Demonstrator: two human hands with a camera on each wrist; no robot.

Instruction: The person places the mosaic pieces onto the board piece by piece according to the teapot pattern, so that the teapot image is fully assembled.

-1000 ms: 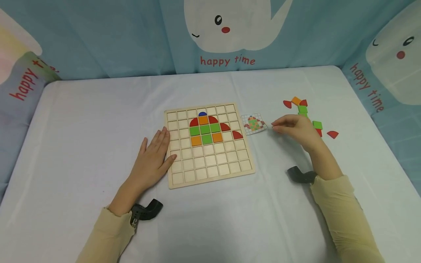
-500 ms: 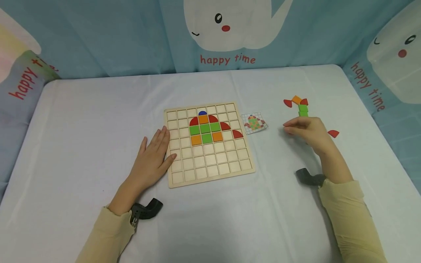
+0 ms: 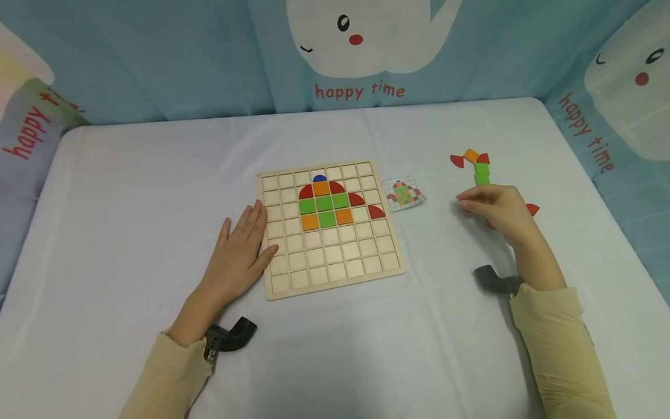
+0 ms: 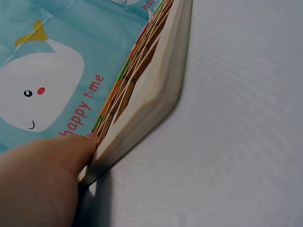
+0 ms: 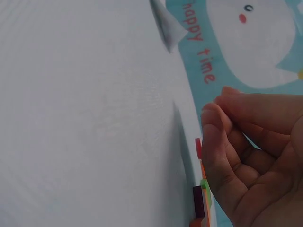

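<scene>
My left hand [image 3: 237, 256] lies flat at the left side of a wooden grid board [image 3: 333, 254], its thumb over the rim. In the left wrist view the thumb touches the board's edge. Set in the board are green squares [image 3: 324, 202], orange squares [image 3: 321, 188], red quarter-circles [image 3: 376, 211] and a blue half-circle [image 3: 320, 178]. My right hand [image 3: 499, 212] hovers right of a small pattern card [image 3: 404, 194], fingers loosely curled and thumb close to the index finger. Nothing shows between its fingertips in the right wrist view.
Loose tiles lie at the right: an orange square [image 3: 471, 155], red quarter-circles [image 3: 457, 161] and green squares [image 3: 482, 169]. My right hand covers some of them. A white cloth [image 3: 324, 349] covers the table, and a blue printed curtain [image 3: 209, 58] hangs behind it.
My right hand has drawn back to the right, away from the pattern card and over some of the loose tiles. The left hand and the tiles on the board stay as they were.
</scene>
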